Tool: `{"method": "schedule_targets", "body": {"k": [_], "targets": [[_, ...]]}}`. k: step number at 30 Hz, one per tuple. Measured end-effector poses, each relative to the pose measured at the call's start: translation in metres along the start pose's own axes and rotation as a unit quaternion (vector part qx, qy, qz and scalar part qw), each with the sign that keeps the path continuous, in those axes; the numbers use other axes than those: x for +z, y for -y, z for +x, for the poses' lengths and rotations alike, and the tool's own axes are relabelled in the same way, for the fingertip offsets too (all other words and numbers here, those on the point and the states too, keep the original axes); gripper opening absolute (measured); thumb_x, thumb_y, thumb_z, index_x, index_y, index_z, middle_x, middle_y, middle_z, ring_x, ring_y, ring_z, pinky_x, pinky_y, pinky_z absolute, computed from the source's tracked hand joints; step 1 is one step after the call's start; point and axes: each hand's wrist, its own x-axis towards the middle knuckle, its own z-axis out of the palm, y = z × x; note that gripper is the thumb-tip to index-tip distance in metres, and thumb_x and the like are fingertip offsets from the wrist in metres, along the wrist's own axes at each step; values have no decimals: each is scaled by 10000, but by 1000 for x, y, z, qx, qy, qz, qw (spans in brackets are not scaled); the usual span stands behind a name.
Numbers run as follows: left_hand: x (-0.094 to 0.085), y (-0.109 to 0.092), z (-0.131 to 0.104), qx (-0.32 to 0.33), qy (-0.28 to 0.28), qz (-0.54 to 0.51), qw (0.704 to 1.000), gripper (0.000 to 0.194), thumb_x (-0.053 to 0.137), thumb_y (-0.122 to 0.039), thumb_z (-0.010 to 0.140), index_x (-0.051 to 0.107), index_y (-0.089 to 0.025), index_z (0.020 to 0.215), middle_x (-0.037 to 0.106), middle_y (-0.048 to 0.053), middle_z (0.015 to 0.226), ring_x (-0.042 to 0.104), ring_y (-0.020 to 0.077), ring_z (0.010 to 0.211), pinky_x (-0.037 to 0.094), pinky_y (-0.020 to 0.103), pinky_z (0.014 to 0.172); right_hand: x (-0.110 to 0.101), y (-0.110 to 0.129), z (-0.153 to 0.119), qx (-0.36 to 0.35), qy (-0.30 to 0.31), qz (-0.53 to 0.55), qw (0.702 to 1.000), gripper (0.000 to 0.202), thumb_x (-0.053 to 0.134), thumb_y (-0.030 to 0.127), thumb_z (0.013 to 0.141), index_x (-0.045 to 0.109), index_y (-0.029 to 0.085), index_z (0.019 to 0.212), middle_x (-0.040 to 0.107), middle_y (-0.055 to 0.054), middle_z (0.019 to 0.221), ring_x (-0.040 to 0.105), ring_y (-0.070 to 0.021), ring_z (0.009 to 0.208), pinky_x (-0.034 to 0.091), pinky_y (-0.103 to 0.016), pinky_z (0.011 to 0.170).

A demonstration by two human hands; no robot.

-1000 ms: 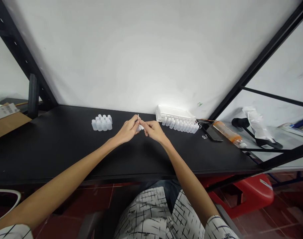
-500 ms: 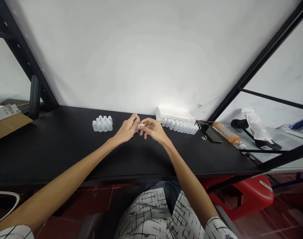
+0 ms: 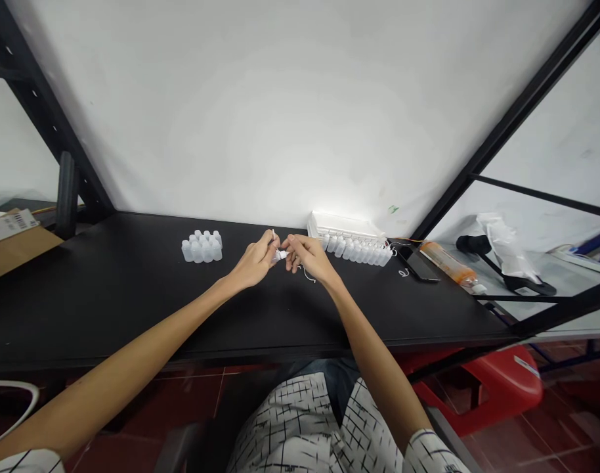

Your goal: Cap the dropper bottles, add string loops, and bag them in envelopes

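Observation:
My left hand (image 3: 255, 258) is closed around a small translucent bottle (image 3: 279, 255), whose white top points right, toward my other hand. A thin white tip (image 3: 274, 233) sticks up above the left fingers; what it belongs to is hidden. My right hand (image 3: 304, 255) is closed, its fingertips close beside the bottle's top. From under those fingers hangs a thin curled white strip (image 3: 308, 274); the fingers cover its upper end. Left of my hands stands a block of small white-capped bottles (image 3: 201, 248). To the right, a row of similar bottles (image 3: 358, 250) stands by a white tray (image 3: 346, 225).
The black table (image 3: 132, 295) runs up to a white wall. At its right lie a curled white strip (image 3: 404, 272), a phone (image 3: 422, 266) and an orange-wrapped package (image 3: 445, 259). A cardboard box (image 3: 21, 246) is at the left edge. Black shelf posts (image 3: 516, 98) frame both sides.
My hands have parted slightly, the right one shifting right. The bottle's top now shows between them, and a curled white strip hangs below my right fingers.

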Motion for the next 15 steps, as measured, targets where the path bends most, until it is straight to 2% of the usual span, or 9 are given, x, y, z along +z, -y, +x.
{"method": "schedule_targets", "body": {"k": [3, 6, 10, 13, 15], "targets": [[-1, 1, 0, -3, 1, 2, 1000, 265, 321, -445, 997, 427, -214, 922, 473, -54, 589, 453, 117, 498, 384, 227, 529, -6, 9, -3, -9, 46, 37, 998, 366, 738, 479, 754, 644, 162, 910, 638, -4, 706, 654, -143, 576, 522, -236, 457], [-1, 2, 0, -4, -2, -8, 1000, 254, 327, -443, 993, 417, -218, 918, 461, -58, 596, 440, 114, 498, 398, 226, 531, -7, 11, -5, -7, 84, 45, 995, 346, 786, 419, 715, 662, 154, 902, 665, -21, 736, 671, -155, 632, 561, -264, 515], [1, 4, -1, 2, 1, -14, 1000, 236, 336, -421, 990, 409, -217, 898, 466, -45, 651, 442, 111, 528, 418, 229, 545, -2, 4, -4, 24, 81, 17, 996, 373, 737, 505, 753, 652, 142, 766, 625, 0, 587, 625, -128, 512, 540, -250, 490], [2, 5, -1, 8, 2, -21, 1000, 247, 334, -429, 990, 420, -212, 908, 489, -25, 710, 465, 117, 571, 440, 232, 554, 0, 0, -3, 35, 65, -53, 996, 469, 635, 568, 825, 596, 147, 621, 541, 22, 464, 538, -89, 404, 439, -194, 397], [3, 5, 0, 0, 4, -22, 1000, 260, 332, -442, 990, 423, -210, 915, 497, -22, 709, 471, 120, 574, 449, 234, 552, -2, 2, -3, 29, 51, -67, 996, 482, 599, 578, 847, 602, 145, 634, 547, 19, 488, 527, -79, 404, 388, -176, 365]]}}
